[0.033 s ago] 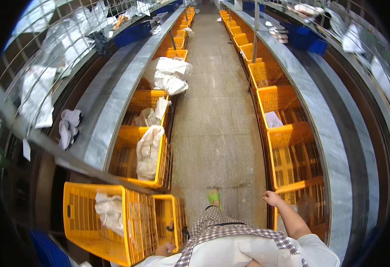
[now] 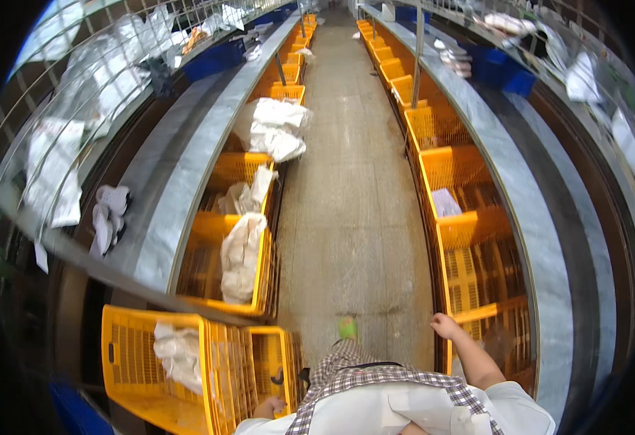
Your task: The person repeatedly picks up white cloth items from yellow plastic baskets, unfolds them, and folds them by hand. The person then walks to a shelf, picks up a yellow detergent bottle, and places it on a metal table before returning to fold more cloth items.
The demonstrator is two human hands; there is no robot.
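Note:
My right hand (image 2: 445,326) hangs out in front with its fingers curled in and nothing visible in them. It is near the inner edge of a yellow crate (image 2: 477,313) on the right. Low at my left side, my left hand (image 2: 270,407) is partly hidden beside a small yellow crate (image 2: 268,332); I cannot make out whether it touches it. Left of that stands a large tilted yellow crate (image 2: 122,377) with a crumpled whitish sack (image 2: 178,355) inside.
Rows of yellow crates line both sides of the aisle floor (image 2: 357,217), under long conveyor benches (image 2: 571,239). Pale sacks (image 2: 241,257) and a white bundle (image 2: 277,130) overhang the left crates. Shoes (image 2: 109,217) lie on the left bench. Blue bins (image 2: 216,59) stand farther along.
The view has shifted slightly, so the crates and sacks sit a little lower. My green-shod foot shows less beyond the trouser leg. Both hands stay in nearly the same places.

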